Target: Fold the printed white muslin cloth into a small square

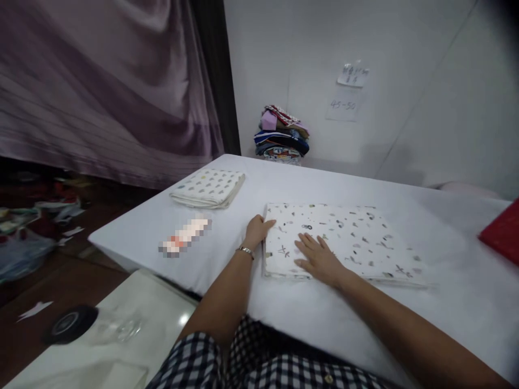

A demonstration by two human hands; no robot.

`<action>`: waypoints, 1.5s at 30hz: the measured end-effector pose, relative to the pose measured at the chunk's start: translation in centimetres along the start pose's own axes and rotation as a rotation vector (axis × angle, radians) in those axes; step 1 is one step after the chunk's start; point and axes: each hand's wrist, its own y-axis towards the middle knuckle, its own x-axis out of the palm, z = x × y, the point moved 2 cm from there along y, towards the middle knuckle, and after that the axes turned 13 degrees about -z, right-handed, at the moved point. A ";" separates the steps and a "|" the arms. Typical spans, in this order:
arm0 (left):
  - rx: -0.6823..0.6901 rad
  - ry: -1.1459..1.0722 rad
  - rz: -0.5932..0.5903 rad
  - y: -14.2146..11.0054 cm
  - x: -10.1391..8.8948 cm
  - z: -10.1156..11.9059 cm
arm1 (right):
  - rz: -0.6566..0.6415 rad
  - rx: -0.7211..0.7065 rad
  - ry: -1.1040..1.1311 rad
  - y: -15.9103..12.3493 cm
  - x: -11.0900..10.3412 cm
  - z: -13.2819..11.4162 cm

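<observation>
A folded white cloth with small dark prints [357, 237] lies flat on the white table [316, 183] in front of me. My right hand [318, 256] rests flat on the cloth's near left part, fingers stretched out. My left hand [257, 229], with a bracelet on the wrist, is curled at the cloth's left edge, fingers gripping that edge.
A second folded cloth with coloured dots [208, 187] lies at the table's far left. A stack of folded fabrics [281, 135] stands at the back by the wall. A red item [503, 232] sits at the right edge. A glass [121, 327] stands on a low marble surface at lower left.
</observation>
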 end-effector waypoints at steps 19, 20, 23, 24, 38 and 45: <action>-0.009 -0.308 -0.099 -0.2 0.3 -0.5 | 0.214 -0.271 0.065 -0.2 0.7 -8.9; -0.002 -0.307 -0.086 -0.2 0.3 -0.7 | 0.203 -0.262 0.053 0.0 0.7 -9.0; 0.021 -0.290 -0.039 0.1 0.5 -1.2 | 0.176 -0.240 0.035 0.7 0.8 -9.2; 0.027 -0.282 -0.025 0.2 0.6 -1.3 | 0.169 -0.234 0.033 0.8 0.8 -9.2; 0.084 -0.225 0.053 0.1 0.8 -1.5 | 0.175 -0.253 -0.156 1.1 1.0 -9.2; 0.097 -0.231 0.042 0.0 0.9 -1.5 | 0.206 -0.265 -0.240 0.7 0.9 -9.6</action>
